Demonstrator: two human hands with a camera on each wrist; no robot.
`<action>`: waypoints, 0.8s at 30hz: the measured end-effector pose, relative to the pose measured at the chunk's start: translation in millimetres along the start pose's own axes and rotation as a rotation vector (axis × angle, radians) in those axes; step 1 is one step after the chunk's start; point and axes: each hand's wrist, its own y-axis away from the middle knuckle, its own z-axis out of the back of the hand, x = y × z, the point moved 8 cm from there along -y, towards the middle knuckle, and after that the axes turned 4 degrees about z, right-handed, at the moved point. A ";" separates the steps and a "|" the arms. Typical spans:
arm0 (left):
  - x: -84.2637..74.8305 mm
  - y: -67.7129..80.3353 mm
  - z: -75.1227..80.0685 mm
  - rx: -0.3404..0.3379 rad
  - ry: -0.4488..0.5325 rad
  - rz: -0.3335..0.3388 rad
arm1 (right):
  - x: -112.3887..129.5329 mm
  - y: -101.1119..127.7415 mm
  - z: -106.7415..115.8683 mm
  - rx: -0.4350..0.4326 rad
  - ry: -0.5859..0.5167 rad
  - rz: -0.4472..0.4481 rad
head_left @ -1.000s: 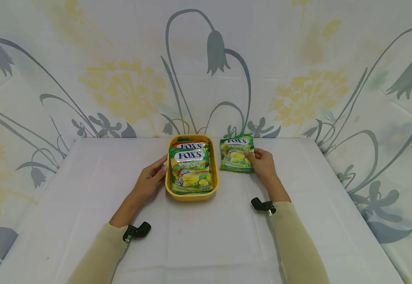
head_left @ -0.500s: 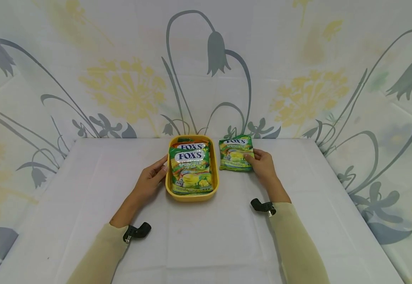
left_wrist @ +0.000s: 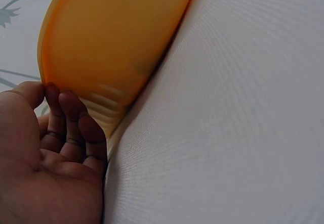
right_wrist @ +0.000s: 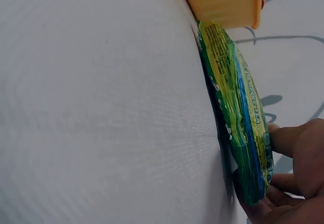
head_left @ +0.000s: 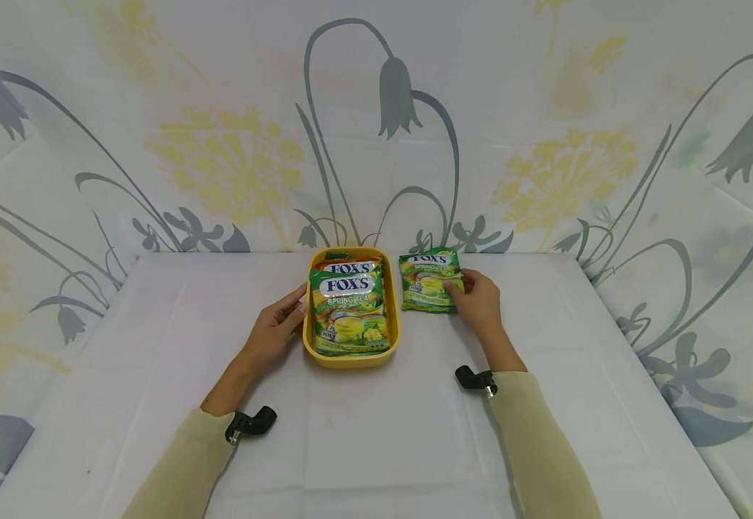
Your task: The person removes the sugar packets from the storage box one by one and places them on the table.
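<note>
Packet (head_left: 425,285) pinched by right hand (head_left: 482,304), left hand (head_left: 274,328) pinching tray (head_left: 352,362), rear packet (head_left: 350,267) inside mostly hidden by front packet (head_left: 348,317)

Pale gry/yel floral backdrop (head_left: 480,108) behind & beside wht cloth-covered tbl (head_left: 376,440)

Can see wht tablecloth (head_left: 363,447) w/ faint creases, sm. dark speck (head_left: 88,472) lower L; behind & both sides, floral backdrop (head_left: 253,58) w/ gry bellflwr (head_left: 395,97) + yel. blossom (head_left: 227,162) prints.

Rear packet (head_left: 352,267) in the yellow tray (head_left: 350,363) mostly hidden behind the front packet (head_left: 349,316)
</note>
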 end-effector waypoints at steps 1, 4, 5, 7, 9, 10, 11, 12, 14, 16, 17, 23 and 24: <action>-0.1 0.2 -0.1 0.000 -0.001 0.000 | 1.7 0.0 0.1 -0.001 0.017 0.011; -0.8 1.1 0.0 0.002 0.006 0.004 | 5.3 -0.2 -0.2 0.007 0.057 0.031; -1.4 1.4 -0.3 0.003 0.010 0.005 | 6.0 -0.5 -0.3 0.010 0.072 0.038; -2.5 2.1 -0.4 0.004 0.011 0.002 | 8.2 -0.7 0.0 0.013 0.091 0.053; -3.0 2.3 -0.4 0.004 0.014 -0.003 | 10.0 -1.2 0.5 0.015 0.102 0.067; -3.0 2.1 -0.3 0.002 0.014 -0.006 | 11.2 -1.3 0.9 0.014 0.107 0.076; -3.3 2.0 -0.3 0.001 0.014 -0.009 | 12.6 -1.2 1.3 0.014 0.107 0.085; -3.4 1.8 -0.2 0.000 0.014 -0.011 | 13.9 -1.1 1.7 0.014 0.103 0.090; -3.6 1.4 -0.4 0.000 0.013 -0.015 | 16.6 -0.6 2.6 0.012 0.094 0.105; -3.3 1.1 -0.4 -0.001 0.009 -0.013 | 19.5 0.1 3.9 0.008 0.083 0.123; -3.4 1.2 -0.4 -0.002 0.006 -0.012 | 21.1 0.5 4.6 0.005 0.080 0.132; -2.6 1.4 0.0 -0.006 0.001 -0.005 | 31.7 1.6 7.7 -0.020 0.084 0.196; -2.5 1.6 0.0 -0.004 0.002 -0.003 | 34.3 1.7 7.9 -0.024 0.078 0.208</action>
